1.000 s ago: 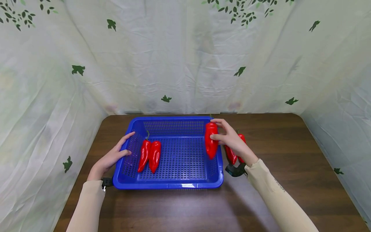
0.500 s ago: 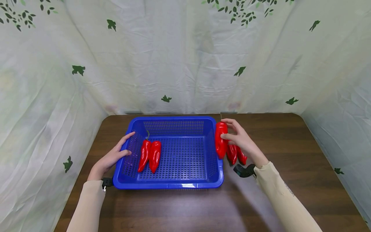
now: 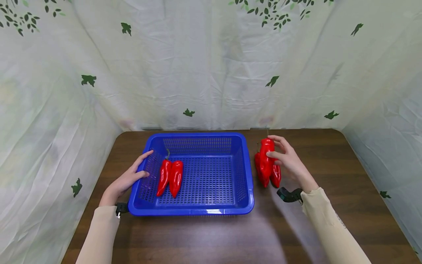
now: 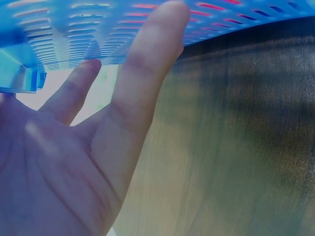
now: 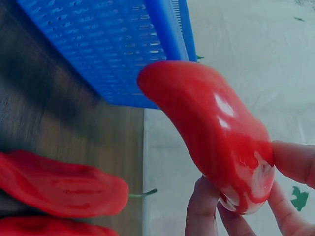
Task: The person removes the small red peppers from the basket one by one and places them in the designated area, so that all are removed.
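In the head view the left hand (image 3: 126,179) holds the left rim of a blue plastic basket (image 3: 191,211), its thumb and a finger reaching over the edge. Lower fingers (image 4: 142,73) lie against the slotted outer wall in the left wrist view. Two glossy red peppers (image 3: 176,178) lie side by side inside, toward the left. Right of the basket, the right hand (image 3: 290,163) pinches another red pepper (image 3: 265,161) by its stem end, tip pointing down toward the person. Beneath and behind it more red peppers (image 3: 276,178) rest on the table, partly covered.
A brown wooden table (image 3: 329,183) supports everything. Its far edge meets a pale curtain (image 3: 211,73) with a leaf pattern, which also hangs at both sides. The right wall (image 5: 108,44) of the basket stands beside the held pepper.
The right hand has carried its pepper from above the basket's right side rightward, past the rim, to above the peppers on the table. The left hand has stayed in place.
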Demonstrator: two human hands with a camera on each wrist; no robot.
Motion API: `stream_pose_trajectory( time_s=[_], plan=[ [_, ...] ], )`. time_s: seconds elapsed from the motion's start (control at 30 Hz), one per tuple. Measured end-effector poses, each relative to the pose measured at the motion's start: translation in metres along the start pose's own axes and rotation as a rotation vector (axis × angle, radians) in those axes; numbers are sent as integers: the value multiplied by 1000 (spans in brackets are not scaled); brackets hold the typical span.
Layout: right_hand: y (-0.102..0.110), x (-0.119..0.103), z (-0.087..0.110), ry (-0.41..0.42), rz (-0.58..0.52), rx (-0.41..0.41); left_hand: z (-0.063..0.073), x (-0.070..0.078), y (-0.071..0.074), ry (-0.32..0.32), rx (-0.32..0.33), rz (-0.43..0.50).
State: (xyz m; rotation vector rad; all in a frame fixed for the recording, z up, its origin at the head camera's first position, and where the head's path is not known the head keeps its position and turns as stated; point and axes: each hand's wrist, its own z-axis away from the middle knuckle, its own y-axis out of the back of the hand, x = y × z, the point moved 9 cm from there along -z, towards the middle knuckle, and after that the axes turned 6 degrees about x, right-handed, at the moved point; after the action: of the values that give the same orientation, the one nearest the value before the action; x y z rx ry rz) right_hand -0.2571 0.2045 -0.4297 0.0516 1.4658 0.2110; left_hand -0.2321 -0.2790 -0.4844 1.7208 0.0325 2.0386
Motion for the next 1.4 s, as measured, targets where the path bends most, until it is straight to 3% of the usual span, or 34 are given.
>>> stream_pose_trajectory(
  time_s=[0.53,0.97,1.4],
  plan=[
    [24,10,3,8,-20,28,1,0,-1,0,-1,8],
    [50,37,6,-18,3,87,1,-1,-1,7,-2,13],
    [61,58,8,-52,31,103,2,2,-1,0,0,6]
  ],
)
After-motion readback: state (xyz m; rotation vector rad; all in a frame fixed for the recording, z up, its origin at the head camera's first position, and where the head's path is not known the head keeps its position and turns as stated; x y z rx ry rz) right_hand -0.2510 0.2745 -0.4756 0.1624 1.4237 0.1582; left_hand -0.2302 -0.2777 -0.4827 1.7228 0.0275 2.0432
